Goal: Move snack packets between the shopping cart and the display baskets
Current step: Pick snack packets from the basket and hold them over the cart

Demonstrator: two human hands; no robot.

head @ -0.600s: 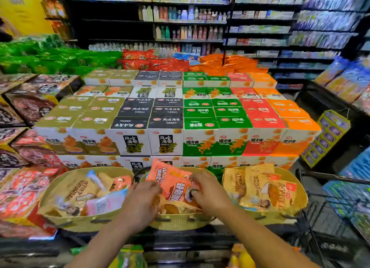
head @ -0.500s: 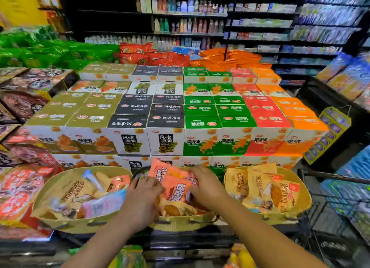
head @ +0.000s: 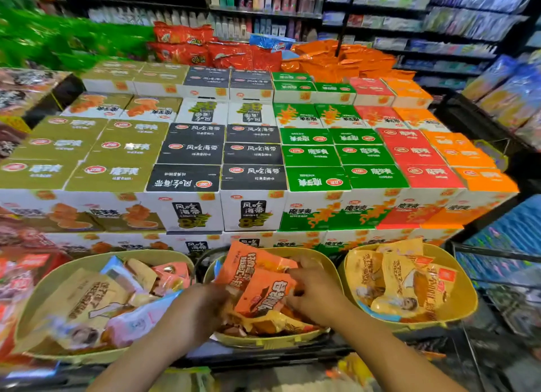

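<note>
Your left hand [head: 202, 309] and right hand [head: 314, 292] each grip the orange snack packets [head: 263, 286], fingers curled round them, apparently settling them into the middle basket [head: 328, 263].

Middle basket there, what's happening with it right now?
A person has both hands in the middle basket. The left hand and right hand grip orange snack packets standing in it. The left basket holds mixed packets, the right basket yellow ones. Boxed snacks are stacked behind.
</note>
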